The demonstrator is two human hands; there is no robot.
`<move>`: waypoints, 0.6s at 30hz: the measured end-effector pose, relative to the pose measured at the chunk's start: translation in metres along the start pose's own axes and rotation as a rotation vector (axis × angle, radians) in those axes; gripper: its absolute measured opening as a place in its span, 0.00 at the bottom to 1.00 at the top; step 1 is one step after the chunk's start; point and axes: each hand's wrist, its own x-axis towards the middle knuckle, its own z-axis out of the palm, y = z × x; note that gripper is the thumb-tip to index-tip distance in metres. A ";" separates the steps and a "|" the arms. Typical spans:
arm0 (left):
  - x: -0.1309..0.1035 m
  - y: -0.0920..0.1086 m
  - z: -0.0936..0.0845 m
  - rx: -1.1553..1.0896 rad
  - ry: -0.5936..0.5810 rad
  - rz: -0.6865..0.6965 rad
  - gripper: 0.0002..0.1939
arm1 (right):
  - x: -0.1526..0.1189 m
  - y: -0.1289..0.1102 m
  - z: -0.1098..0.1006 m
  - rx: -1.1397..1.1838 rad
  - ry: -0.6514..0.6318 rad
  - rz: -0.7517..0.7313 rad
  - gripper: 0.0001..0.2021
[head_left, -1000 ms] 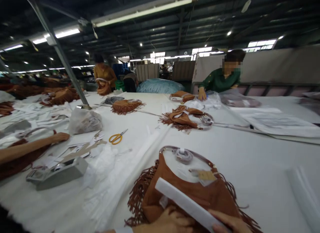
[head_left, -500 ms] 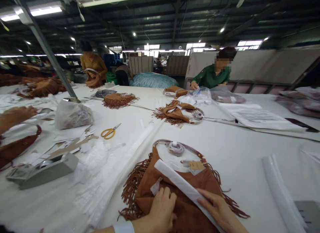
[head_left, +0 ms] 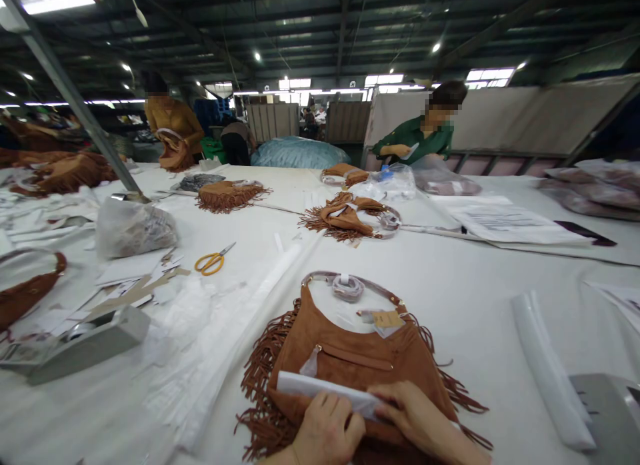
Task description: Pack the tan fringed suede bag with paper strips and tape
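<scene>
A brown suede fringed handbag [head_left: 350, 328] lies flat in front of me, its zipper facing up. Across its lower part rests a folded white strip [head_left: 305, 383], perhaps plastic or paper. My left hand [head_left: 327, 426] has its fingers curled over the strip's near edge. My right hand [head_left: 413, 412] pinches the right part of the strip. Inside the loop of the bag's wrapped handle sits a coiled, wrapped strap [head_left: 349, 288]. A tan hang tag [head_left: 388, 319] lies at the bag's top right.
Yellow-handled scissors [head_left: 210, 262], a grey tape dispenser [head_left: 95, 342] and paper scraps lie on the left. To the right is a folded clear-plastic roll [head_left: 547, 368]. Further back are more fringed bags [head_left: 345, 215]. A co-worker in green [head_left: 425, 138] stands across the table.
The white strip has moved down and turned from steeply slanted to nearly crosswise, uncovering the zipper. Both hands moved with it. Another person's arm at the far left is gone from view.
</scene>
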 end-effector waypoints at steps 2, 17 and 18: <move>-0.002 0.000 -0.001 0.000 -0.055 -0.004 0.05 | 0.001 0.005 0.002 -0.001 -0.009 0.003 0.11; 0.026 -0.007 -0.017 -0.195 -0.393 -0.259 0.07 | -0.039 0.026 -0.009 -0.191 0.273 0.183 0.22; 0.025 -0.008 -0.016 -0.201 -0.398 -0.261 0.07 | -0.042 0.028 -0.009 -0.202 0.269 0.180 0.20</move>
